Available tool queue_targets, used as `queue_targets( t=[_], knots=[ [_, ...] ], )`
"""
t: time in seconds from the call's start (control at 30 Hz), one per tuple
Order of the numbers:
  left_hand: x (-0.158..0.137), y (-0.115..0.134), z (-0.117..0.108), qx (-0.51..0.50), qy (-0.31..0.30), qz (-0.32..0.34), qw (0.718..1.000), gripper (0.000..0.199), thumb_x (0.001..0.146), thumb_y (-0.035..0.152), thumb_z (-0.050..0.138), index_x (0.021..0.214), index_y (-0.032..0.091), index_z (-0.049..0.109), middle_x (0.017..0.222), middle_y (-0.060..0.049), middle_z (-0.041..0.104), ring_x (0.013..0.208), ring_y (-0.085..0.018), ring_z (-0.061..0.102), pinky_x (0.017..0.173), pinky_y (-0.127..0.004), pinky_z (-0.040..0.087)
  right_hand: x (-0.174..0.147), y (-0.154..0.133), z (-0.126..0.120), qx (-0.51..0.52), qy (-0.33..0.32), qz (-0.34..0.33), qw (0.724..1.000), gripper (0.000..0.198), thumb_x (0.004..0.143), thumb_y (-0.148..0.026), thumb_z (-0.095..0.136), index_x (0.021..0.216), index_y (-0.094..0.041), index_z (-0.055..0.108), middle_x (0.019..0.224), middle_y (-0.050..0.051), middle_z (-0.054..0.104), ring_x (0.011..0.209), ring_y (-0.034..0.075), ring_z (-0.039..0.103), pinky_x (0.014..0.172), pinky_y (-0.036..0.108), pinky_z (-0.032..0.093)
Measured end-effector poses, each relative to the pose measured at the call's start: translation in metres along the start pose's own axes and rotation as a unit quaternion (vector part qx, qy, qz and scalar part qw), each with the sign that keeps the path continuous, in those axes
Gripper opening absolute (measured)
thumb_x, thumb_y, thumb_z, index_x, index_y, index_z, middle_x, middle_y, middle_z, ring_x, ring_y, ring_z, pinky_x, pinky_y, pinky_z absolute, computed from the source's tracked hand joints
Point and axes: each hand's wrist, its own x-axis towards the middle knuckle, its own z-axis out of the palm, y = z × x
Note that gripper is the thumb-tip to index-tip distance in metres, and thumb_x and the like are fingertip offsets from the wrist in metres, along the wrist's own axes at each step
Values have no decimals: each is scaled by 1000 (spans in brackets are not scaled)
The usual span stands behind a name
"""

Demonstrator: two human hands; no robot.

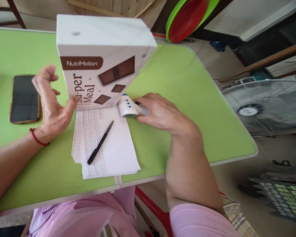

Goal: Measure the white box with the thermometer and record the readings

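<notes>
My right hand has its fingers wrapped round the grey handle of a white device, whose head with blue buttons sits just beside the box, near its lower right corner. My left hand is held wide, thumb and fingers well apart, the thumb tip over the box's lower left edge; whether it presses there I cannot tell. The box stands upright on the green worktop, at the far end of the written papers. A black pen lies slantwise on those papers, and the phone lies just left of my left hand
</notes>
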Motion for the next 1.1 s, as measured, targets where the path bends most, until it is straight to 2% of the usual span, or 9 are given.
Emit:
queue_targets(
  t=[0.07, 0.13, 0.27, 0.5, 0.63, 0.73, 0.83, 0.93, 1.1],
  knots=[
    [-2, 13, -2, 44, 126, 16, 991, 54, 90, 63, 55, 120, 20, 40, 116, -8, 45, 102, -24, 51, 74, -44, 49, -2, -14, -6, 4, 52, -27, 998, 32, 74, -29, 72, 105, -20, 68, 93, 12, 63, 87, 30, 57, 75, 45, 47],
    [-4, 30, -3, 77, 129, 97, 984, 35, 87, 53, 61, 98, 23, 47, 92, -3, 51, 89, -22, 55, 77, -46, 50, -4, -34, -10, 46, 92, -75, 992, 17, 85, -28, 65, 99, -21, 70, 92, 11, 64, 87, 27, 58, 77, 44, 47],
    [-11, 62, -4, 13, -141, 310, 940, 3, 95, 19, 57, 94, 18, 54, 65, 3, 56, 51, -10, 51, 45, -27, 43, -6, -72, 0, 112, -3, -207, 972, 22, 98, -27, 49, 99, -22, 71, 79, 6, 63, 75, 20, 54, 67, 35, 44],
    [-20, 101, -13, -15, -242, 407, 881, 18, 88, 14, 61, 71, 17, 63, 56, 2, 49, 45, -11, 45, 38, -28, 37, -4, -81, 15, 80, -34, -217, 972, 23, 95, -16, 46, 83, -19, 66, 81, 7, 63, 78, 19, 52, 70, 34, 42],
    [-28, 109, -12, 16, -277, 383, 881, 17, 86, 10, 57, 72, 16, 63, 62, -1, 54, 47, -12, 47, 38, -28, 38, -3, -83, 15, 260, 70, -77, 960, 7, 87, -26, 58, 82, -22, 58, 73, 1, 61, 66, 15, 53, 62, 31, 45],
    [-35, 100, -5, 141, -300, 320, 888, 16, 90, 10, 52, 79, 14, 62, 73, -4, 61, 45, -14, 49, 37, -31, 39, 0, -93, 25, 432, 131, 50, 891, 11, 80, -29, 61, 79, -23, 52, 68, -3, 58, 58, 12, 52, 56, 28, 46],
    [-38, 89, 1, 250, -324, 253, 877, 17, 93, 25, 56, 90, 10, 64, 97, -12, 68, 43, -16, 53, 35, -32, 40, 4, -102, 40, 503, 152, 93, 846, 11, 74, -27, 61, 77, -23, 51, 64, -5, 55, 55, 10, 52, 53, 26, 45],
    [-39, 86, 3, 281, -355, 221, 864, 29, 90, 37, 64, 96, 9, 65, 120, -19, 64, 44, -17, 58, 36, -33, 42, 5, -104, 50, 459, 170, 100, 866, 10, 71, -25, 61, 71, -23, 51, 61, -5, 54, 54, 10, 48, 53, 27, 43],
    [-39, 88, 3, 285, -377, 205, 857, 30, 89, 40, 66, 95, 10, 65, 128, -21, 61, 46, -19, 61, 37, -33, 43, 2, -101, 53, 363, 198, 67, 908, 14, 75, -25, 58, 66, -24, 47, 57, -5, 51, 55, 12, 45, 54, 30, 43]
  ],
)
